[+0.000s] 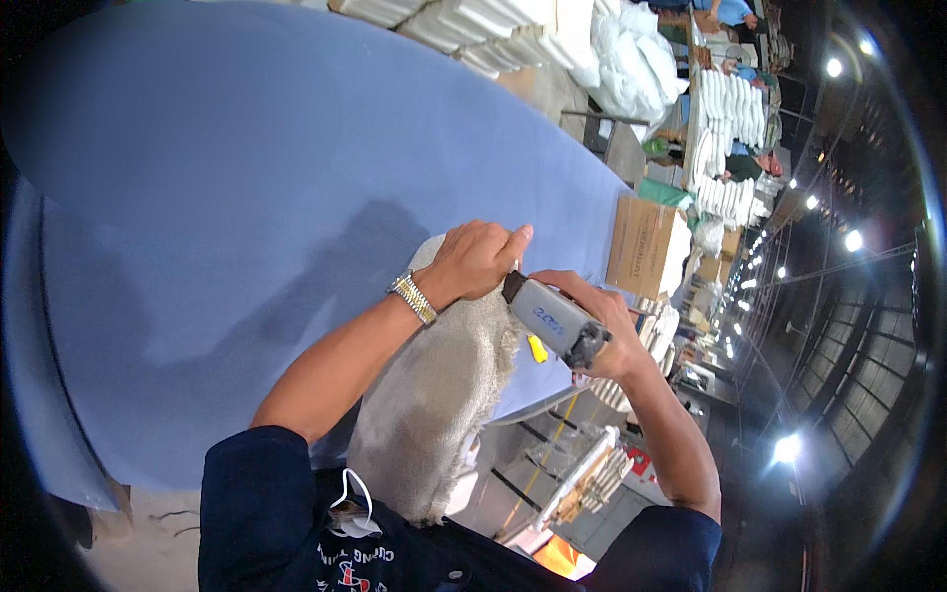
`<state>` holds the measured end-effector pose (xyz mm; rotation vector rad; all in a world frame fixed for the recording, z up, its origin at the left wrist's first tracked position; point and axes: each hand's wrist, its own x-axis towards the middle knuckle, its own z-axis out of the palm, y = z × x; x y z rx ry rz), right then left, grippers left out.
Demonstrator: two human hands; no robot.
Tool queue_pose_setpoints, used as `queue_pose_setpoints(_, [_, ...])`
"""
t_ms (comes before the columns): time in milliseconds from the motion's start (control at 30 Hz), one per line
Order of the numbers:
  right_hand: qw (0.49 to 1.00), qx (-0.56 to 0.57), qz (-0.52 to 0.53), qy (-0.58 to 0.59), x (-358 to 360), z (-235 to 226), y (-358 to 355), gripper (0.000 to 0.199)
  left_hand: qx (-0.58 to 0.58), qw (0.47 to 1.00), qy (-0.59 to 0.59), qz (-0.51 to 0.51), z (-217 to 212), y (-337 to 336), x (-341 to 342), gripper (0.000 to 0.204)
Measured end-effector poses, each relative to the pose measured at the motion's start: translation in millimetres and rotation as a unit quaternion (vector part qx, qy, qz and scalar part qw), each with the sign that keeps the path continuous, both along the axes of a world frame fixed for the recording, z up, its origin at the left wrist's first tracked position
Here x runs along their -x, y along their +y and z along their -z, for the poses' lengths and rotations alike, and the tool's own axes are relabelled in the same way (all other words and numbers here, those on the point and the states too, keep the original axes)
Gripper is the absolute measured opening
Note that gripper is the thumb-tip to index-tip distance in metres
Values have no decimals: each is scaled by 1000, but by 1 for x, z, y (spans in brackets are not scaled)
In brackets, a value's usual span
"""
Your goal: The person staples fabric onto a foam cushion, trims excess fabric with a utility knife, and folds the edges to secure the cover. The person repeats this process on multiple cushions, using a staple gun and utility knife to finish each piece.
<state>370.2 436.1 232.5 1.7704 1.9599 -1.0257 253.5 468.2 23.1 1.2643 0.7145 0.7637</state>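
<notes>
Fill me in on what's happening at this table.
A person stands at a big table covered in blue cloth. Their left hand presses down on a piece of coarse burlap fabric that hangs over the table's near edge. Their right hand has a firm grip on a grey handheld power tool, its front end at the burlap's edge beside the left hand. A small yellow object lies just below the tool. Cardboard boxes and stacks of white material stand beyond.

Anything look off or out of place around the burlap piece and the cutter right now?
Mostly fine. The burlap piece hangs partly off the blue table edge toward the person, and its right edge looks frayed. The left hand presses it down; the right hand holds the grey handheld cutter. A small yellow object sits beside the cloth.
</notes>
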Motion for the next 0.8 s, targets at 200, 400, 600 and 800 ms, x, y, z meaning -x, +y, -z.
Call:
queue_pose_setpoints(200, [982, -176, -23, 67, -6, 5, -46, 73, 17, 999, 17, 35, -4, -1, 8, 70])
queue_pose_setpoints(400, [939, -286, 141, 127, -62, 58, -166, 69, -34, 972, 229, -33, -49, -16, 43, 65])
queue_pose_setpoints(600, [901, -283, 314, 92, -95, 215, -260, 60, 25, 922, 386, -26, -74, -27, 52, 62])
queue_pose_setpoints(800, [783, -336, 419, 313, -77, 254, -316, 43, -80, 901, 392, -169, -177, -74, 89, 50])
